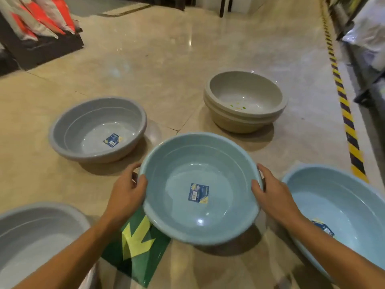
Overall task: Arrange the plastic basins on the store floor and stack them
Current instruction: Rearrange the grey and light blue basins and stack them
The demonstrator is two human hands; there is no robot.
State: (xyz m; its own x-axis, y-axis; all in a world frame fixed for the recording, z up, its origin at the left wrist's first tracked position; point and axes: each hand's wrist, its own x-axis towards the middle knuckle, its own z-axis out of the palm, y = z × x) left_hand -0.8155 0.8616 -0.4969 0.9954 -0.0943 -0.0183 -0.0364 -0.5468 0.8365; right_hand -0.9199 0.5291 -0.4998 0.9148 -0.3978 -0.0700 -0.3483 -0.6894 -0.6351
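A light blue basin (pixel 183 163) with a blue label inside is held just above the floor in the centre. My left hand (pixel 128 192) grips its left rim and my right hand (pixel 270 190) grips its right rim. A grey basin (pixel 70 130) with a label sits on the floor to the left, farther off. A stack of beige basins (pixel 233 113) stands at the back right. Another light blue basin (pixel 333 197) lies at the right, partly cut off. A second grey basin (pixel 31 226) sits at the lower left.
A green floor sticker with a yellow arrow (pixel 137 243) lies under the held basin. Yellow-and-black hazard tape (pixel 345 113) runs along the floor at the right, beside wrapped goods (pixel 368 32). A dark display base with red and white packages (pixel 37 34) stands at the upper left.
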